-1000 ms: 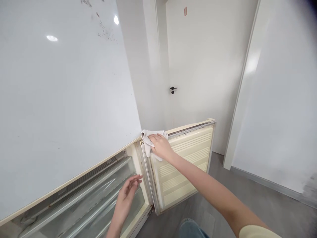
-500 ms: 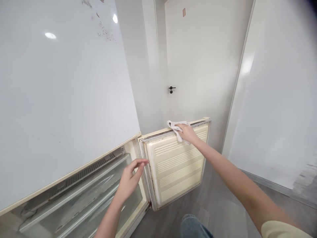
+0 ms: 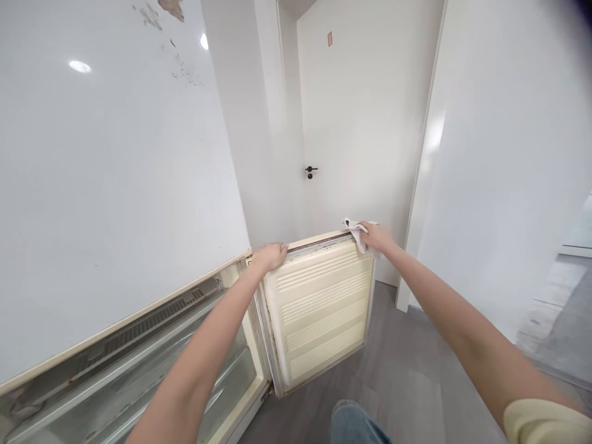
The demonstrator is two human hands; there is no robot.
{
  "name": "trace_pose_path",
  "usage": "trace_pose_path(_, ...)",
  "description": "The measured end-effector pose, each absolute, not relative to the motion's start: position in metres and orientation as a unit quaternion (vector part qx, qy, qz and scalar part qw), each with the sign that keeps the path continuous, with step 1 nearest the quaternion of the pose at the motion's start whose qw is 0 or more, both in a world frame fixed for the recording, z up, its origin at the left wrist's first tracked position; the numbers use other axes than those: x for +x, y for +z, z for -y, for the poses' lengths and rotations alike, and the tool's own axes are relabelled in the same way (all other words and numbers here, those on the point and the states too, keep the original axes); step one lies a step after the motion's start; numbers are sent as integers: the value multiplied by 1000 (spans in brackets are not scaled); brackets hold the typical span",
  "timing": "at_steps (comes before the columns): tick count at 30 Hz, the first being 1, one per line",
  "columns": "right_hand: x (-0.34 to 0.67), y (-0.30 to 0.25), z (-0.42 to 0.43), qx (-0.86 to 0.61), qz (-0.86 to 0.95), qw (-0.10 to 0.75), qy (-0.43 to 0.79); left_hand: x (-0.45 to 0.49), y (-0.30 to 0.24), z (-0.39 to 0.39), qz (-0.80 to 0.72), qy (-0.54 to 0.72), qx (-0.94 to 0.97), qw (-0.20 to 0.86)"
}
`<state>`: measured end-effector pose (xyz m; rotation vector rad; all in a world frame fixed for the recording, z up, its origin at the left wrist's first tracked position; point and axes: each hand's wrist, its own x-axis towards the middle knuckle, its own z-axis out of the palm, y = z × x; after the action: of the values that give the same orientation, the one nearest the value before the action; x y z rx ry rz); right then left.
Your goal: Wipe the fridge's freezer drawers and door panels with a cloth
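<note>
A cream refrigerator door [image 3: 319, 308] stands swung out from the lower compartment, its ribbed inner side facing me. The fingers of my left hand [image 3: 271, 256] are curled over its top edge, close to the hinge side. At the far end of that same edge, my right hand [image 3: 377, 237] grips a white cloth [image 3: 358, 234] and presses it against the outer corner. Part of the cloth hangs over the inner side; the rest is hidden by my fingers. Brown stains show along the grey door gasket [image 3: 319, 248].
Inside the lower compartment sit clear drawers [image 3: 222, 370] beneath a dark vent grille [image 3: 152, 327]. Above it is a white panel [image 3: 115, 172] with dark marks. A white room door [image 3: 361, 123] with a black handle [image 3: 311, 169] stands behind. My knee [image 3: 356, 422] is over the grey floor [image 3: 402, 370].
My right hand has slid the cloth rightward along the top edge to the outer corner. My left hand has risen from beside the door onto its top edge. The view has shifted slightly right.
</note>
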<state>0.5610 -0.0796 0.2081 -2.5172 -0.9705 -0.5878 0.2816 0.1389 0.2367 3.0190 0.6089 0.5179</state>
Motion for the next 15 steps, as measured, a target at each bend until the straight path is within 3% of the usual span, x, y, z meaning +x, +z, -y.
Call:
trace_pose_path(12, 591, 210, 104, -915, 302, 175, -205, 280, 230, -148, -215, 133, 967, -24)
trace_pose_path(15, 608, 209, 113, -917, 271, 218, -195, 279, 229, -148, -209, 138, 968, -29)
